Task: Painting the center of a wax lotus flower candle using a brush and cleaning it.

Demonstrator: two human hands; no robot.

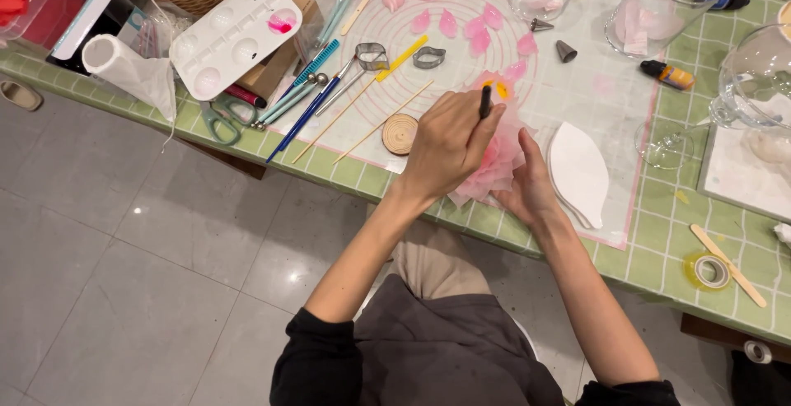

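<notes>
My left hand (449, 147) is closed around a thin black tool (485, 102) whose end sticks up above my fingers. Its lower end is hidden by my hand. It is held over a pink ruffled flower (504, 152) with a yellow centre, lying on the translucent work mat (577, 85). My right hand (530, 185) cups the flower from the right and below, thumb against its petals. Several loose pink petals (470, 24) lie on the mat beyond the flower.
White leaf-shaped pieces (579, 171) lie right of my right hand. A round wooden disc (400, 134), wooden sticks, metal cutters (429, 57), modelling tools and scissors (222, 118) lie to the left. A white palette (235, 35), glass jars (659, 11) and a tape roll (710, 271) stand around.
</notes>
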